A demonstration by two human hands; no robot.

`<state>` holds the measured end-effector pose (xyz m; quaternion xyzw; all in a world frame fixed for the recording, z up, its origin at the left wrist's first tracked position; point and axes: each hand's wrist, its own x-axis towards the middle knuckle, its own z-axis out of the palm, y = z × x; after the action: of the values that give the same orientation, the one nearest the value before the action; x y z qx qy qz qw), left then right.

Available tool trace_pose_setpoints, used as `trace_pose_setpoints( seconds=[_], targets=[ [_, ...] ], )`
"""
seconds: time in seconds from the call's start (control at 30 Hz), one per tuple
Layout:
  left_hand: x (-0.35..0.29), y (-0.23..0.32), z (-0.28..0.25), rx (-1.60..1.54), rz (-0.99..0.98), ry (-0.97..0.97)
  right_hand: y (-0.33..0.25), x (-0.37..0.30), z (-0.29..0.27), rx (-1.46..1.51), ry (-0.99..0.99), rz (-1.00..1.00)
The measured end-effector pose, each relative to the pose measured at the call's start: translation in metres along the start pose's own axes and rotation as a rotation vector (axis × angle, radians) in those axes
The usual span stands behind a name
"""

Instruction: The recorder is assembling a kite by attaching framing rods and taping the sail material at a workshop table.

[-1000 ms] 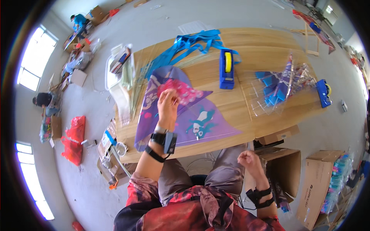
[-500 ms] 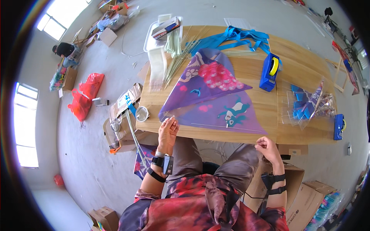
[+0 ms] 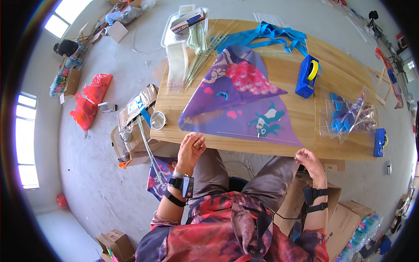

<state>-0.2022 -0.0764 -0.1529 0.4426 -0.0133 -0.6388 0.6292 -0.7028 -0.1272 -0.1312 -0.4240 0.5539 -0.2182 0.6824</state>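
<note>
A triangular purple cloth (image 3: 244, 115), apparently kite fabric, lies on the wooden table with a flap folded over its upper part. It is printed with pink clusters and a teal-and-white animal figure. Along its near edge runs a thin white rod (image 3: 238, 135). Just below the cloth's left corner is my left hand (image 3: 190, 150), its fingers curled in toward the thumb. My right hand (image 3: 309, 160) is by the table edge, below the right corner, with thumb and forefinger pinched. Anything between the fingers of either hand is too small to make out.
Thin pale sticks (image 3: 205, 61), blue ribbon strips (image 3: 270, 35) and a white tray (image 3: 166, 37) lie at the back. A blue tape dispenser (image 3: 305, 81) stands right of the cloth, near a clear-wrapped packet (image 3: 349, 115). A round tin (image 3: 158, 120) sits at the left edge.
The left hand has come away from the cloth's left corner and dropped just below the edge. My right hand has shifted slightly right and up. The cloth lies as before.
</note>
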Motion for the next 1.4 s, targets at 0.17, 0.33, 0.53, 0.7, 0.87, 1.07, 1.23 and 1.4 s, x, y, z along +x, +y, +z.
trace_pose_setpoints(
  seconds=[0.17, 0.33, 0.53, 0.7, 0.87, 1.07, 1.23, 1.4],
  targets=[
    [0.018, -0.007, -0.002, 0.154, 0.019, 0.001, 0.003, 0.006, -0.007, 0.137, 0.124, 0.014],
    [0.035, -0.011, -0.002, 0.338, 0.116, -0.026, 0.015, 0.025, -0.004, -0.005, 0.303, -0.017],
    [0.045, -0.017, 0.002, 0.596, 0.190, 0.004, 0.026, 0.038, 0.002, -0.380, 0.537, -0.183],
    [0.045, -0.018, 0.004, 0.721, 0.242, 0.033, 0.024, 0.039, 0.008, -0.315, 0.662, -0.190],
    [0.046, -0.020, 0.004, 0.748, 0.295, 0.048, 0.035, 0.046, -0.001, -0.389, 0.566, -0.253],
    [0.046, -0.023, 0.005, 0.801, 0.336, 0.097, 0.026, 0.041, 0.004, -0.510, 0.626, -0.246],
    [0.049, -0.024, 0.002, 0.983, 0.368, 0.138, 0.023, 0.040, 0.007, -0.481, 0.619, -0.234],
    [0.051, -0.025, 0.003, 0.970, 0.400, 0.086, 0.019, 0.043, 0.013, -0.565, 0.645, -0.233]
  ],
)
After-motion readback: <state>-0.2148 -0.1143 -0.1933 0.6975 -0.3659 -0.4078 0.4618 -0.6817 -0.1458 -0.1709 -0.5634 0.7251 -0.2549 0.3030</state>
